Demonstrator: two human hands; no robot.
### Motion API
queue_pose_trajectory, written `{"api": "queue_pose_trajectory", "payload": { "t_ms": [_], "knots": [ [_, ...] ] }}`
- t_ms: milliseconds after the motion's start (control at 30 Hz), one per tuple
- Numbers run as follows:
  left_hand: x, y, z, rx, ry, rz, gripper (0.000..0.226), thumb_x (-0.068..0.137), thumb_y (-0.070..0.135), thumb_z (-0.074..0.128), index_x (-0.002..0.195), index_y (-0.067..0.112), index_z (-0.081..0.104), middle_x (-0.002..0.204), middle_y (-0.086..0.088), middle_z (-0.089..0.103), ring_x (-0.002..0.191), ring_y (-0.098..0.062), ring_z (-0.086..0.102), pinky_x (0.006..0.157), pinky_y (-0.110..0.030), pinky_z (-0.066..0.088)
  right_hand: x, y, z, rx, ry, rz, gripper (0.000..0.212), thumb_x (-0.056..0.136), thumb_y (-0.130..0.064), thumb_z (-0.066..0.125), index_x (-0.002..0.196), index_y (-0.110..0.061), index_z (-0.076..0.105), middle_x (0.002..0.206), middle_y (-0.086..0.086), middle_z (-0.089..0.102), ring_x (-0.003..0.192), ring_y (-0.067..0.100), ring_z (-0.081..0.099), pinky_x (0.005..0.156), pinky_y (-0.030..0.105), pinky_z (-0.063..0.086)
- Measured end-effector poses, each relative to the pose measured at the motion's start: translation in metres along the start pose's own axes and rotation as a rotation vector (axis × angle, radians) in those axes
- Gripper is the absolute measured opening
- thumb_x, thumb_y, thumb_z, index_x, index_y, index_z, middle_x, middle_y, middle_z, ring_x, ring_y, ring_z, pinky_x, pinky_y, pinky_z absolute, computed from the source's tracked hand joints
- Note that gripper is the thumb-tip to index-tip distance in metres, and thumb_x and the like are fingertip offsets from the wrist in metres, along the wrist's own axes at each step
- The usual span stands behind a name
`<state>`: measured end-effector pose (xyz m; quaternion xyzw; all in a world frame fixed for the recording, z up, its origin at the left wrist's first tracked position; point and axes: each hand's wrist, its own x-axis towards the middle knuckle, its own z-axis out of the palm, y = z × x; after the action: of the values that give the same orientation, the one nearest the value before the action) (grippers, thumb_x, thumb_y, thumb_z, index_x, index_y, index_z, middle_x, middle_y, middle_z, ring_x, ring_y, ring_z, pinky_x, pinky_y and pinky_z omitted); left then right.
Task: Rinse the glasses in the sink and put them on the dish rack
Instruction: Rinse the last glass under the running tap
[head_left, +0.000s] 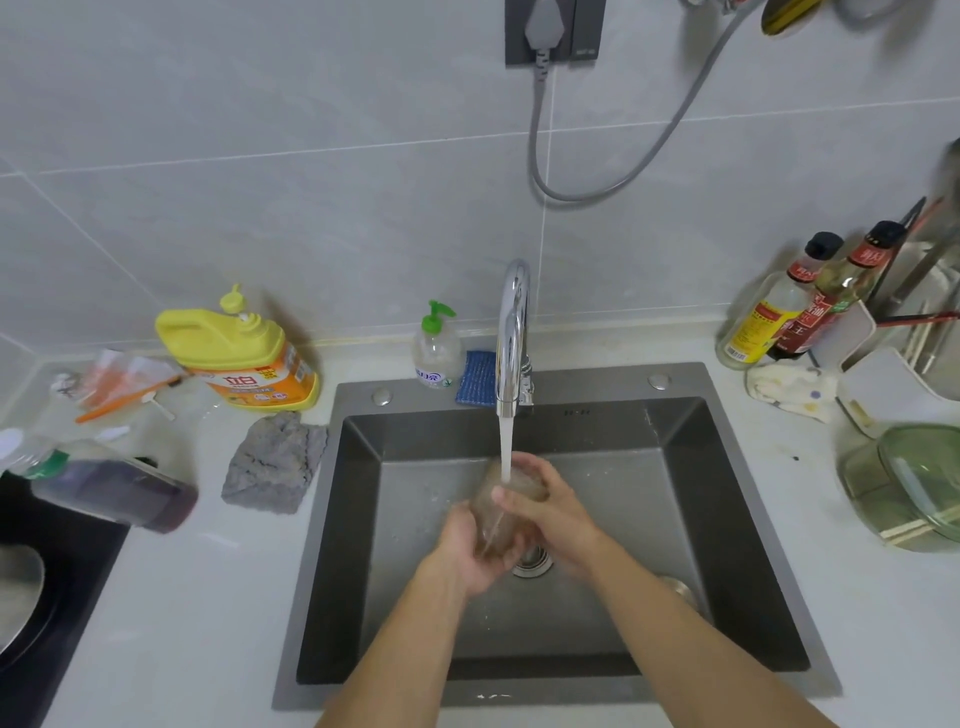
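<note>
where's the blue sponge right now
In the head view, the blue sponge leans at the sink's back rim, between the green-pump bottle and the faucet.

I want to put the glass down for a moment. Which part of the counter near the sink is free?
Bare counter lies left of the sink, below the grey cloth. Another patch lies right of the sink, below the green glass lid. The back left, around the yellow detergent jug, is crowded; so is the bottle corner.

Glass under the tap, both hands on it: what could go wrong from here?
1. The glass is wet under the running water; it may slip from the left hand or right hand and hit the steel sink.
2. Another item lies beside the drain, so a dropped glass might strike it.
</note>
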<state>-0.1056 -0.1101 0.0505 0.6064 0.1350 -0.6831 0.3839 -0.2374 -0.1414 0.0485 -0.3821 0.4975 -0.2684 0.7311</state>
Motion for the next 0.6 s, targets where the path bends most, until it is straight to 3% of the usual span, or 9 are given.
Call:
{"api": "queue_pose_trajectory", "payload": {
  "t_ms": [67,167,233,300,367,467,533,600],
  "knots": [
    [-0.002,0.002,0.002,0.087,0.008,0.044,0.048,0.110,0.038,0.040,0.116,0.000,0.068,0.085,-0.020,0.076,0.071,-0.031,0.073,0.055,-0.035,0.063,0.006,0.003,0.012,0.073,0.166,0.032,0.058,0.069,-0.030,0.094,0.117,-0.021,0.063,0.112,0.013,0.074,0.080,0.022,0.074,0.063,0.031,0.059],
    [0.006,0.001,0.012,0.237,0.095,0.180,0.040,0.109,0.031,0.040,0.104,0.006,0.070,0.078,-0.014,0.075,0.066,-0.026,0.068,0.063,-0.037,0.060,0.015,0.008,0.021,-0.084,0.399,0.042,0.049,0.078,-0.045,0.086,0.104,-0.021,0.051,0.106,0.005,0.070,0.091,0.022,0.071,0.082,0.042,0.061],
    [0.003,-0.004,0.022,0.332,0.137,0.302,0.043,0.109,0.040,0.039,0.098,0.012,0.069,0.073,-0.008,0.070,0.062,-0.022,0.064,0.065,-0.037,0.057,0.016,0.006,0.023,-0.182,0.427,0.055,0.051,0.089,-0.056,0.070,0.104,-0.016,0.043,0.099,0.003,0.063,0.087,0.020,0.064,0.083,0.040,0.055],
    [0.001,-0.011,0.025,0.445,0.166,0.417,0.047,0.101,0.061,0.049,0.096,0.021,0.073,0.085,-0.004,0.077,0.078,-0.023,0.073,0.080,-0.042,0.063,0.013,0.003,0.021,-0.299,0.402,0.067,0.056,0.098,-0.063,0.046,0.113,-0.010,0.039,0.097,0.002,0.056,0.089,0.020,0.060,0.084,0.036,0.048],
    [0.007,-0.014,0.023,0.493,0.142,0.415,0.053,0.088,0.075,0.058,0.098,0.026,0.075,0.095,-0.006,0.080,0.088,-0.028,0.077,0.084,-0.050,0.064,0.010,0.007,0.016,-0.327,0.374,0.048,0.065,0.096,-0.071,0.038,0.122,-0.012,0.035,0.110,0.006,0.058,0.097,0.021,0.061,0.089,0.038,0.049],
    [0.023,-0.013,0.026,0.329,0.065,0.269,0.080,0.071,0.088,0.064,0.105,0.017,0.077,0.102,-0.014,0.080,0.096,-0.034,0.078,0.090,-0.056,0.062,0.009,0.010,0.013,-0.255,0.324,0.081,0.090,0.084,-0.080,0.053,0.152,-0.028,0.021,0.143,0.017,0.053,0.125,0.033,0.057,0.106,0.047,0.048],
    [0.014,-0.010,0.035,0.234,0.069,0.207,0.079,0.085,0.084,0.052,0.106,0.012,0.077,0.110,-0.020,0.077,0.106,-0.035,0.074,0.099,-0.055,0.057,0.010,0.006,0.015,-0.251,0.304,0.086,0.094,0.090,-0.067,0.060,0.161,-0.036,0.007,0.162,0.016,0.033,0.144,0.036,0.042,0.116,0.049,0.038],
    [0.000,-0.006,0.041,0.195,0.022,0.198,0.071,0.102,0.068,0.037,0.113,0.009,0.074,0.113,-0.020,0.077,0.108,-0.034,0.073,0.100,-0.052,0.058,0.010,0.000,0.017,-0.311,0.295,0.027,0.092,0.091,-0.060,0.064,0.162,-0.038,0.009,0.168,0.009,0.020,0.150,0.034,0.033,0.120,0.052,0.033]
  ]
}}
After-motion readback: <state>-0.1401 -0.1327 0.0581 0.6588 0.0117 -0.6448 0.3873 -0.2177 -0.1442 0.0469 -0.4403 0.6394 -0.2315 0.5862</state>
